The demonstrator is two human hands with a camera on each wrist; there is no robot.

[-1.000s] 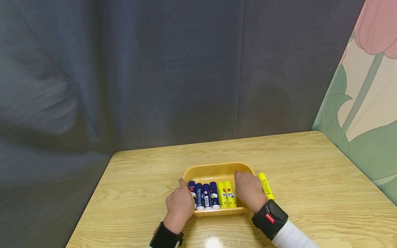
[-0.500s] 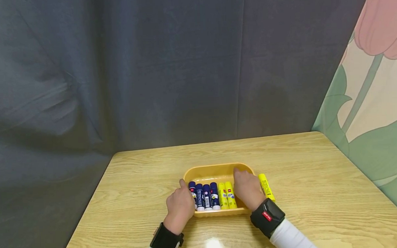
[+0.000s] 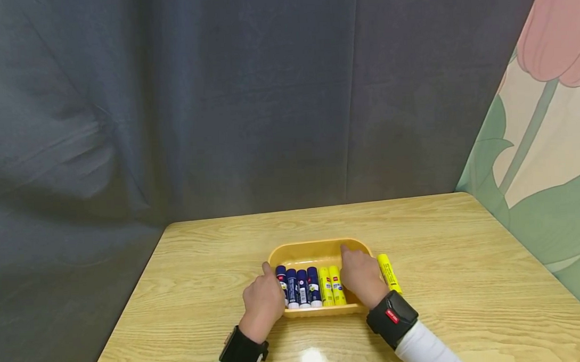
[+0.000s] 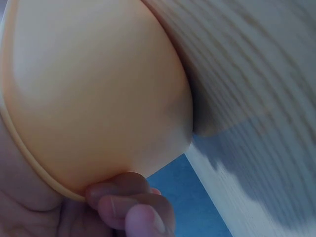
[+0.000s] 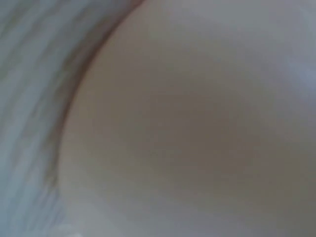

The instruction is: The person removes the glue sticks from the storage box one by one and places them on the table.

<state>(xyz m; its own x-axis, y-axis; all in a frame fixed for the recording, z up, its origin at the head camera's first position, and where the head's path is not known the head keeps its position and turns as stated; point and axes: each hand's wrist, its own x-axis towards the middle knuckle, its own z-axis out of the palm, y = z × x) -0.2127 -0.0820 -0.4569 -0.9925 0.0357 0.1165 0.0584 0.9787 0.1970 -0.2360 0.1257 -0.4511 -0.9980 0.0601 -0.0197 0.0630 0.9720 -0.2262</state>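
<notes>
A yellow-orange plastic tray point(image 3: 316, 248) stands on the wooden table. My left hand point(image 3: 264, 296) grips its left end; in the left wrist view the curled fingers point(image 4: 118, 190) lie against the outer wall. Over the right end reaches my right hand point(image 3: 362, 277), knuckles inside the tray and fingertips hidden, so what they hold does not show. Blurred tray wall point(image 5: 187, 123) fills most of the right wrist view. Inside lie several dark blue glue sticks point(image 3: 302, 290) with white ends, side by side, then two yellow glue sticks point(image 3: 337, 288) next to them.
Another yellow stick point(image 3: 387, 272) lies on the table point(image 3: 456, 260) just outside the tray's right end, partly behind the right hand. A dark curtain point(image 3: 268, 107) hangs along the back and left; a flower-patterned wall point(image 3: 549, 193) borders the right.
My right hand has shifted very slightly left inside the tray over the last second. The left hand, the tray and the sticks look unmoved.
</notes>
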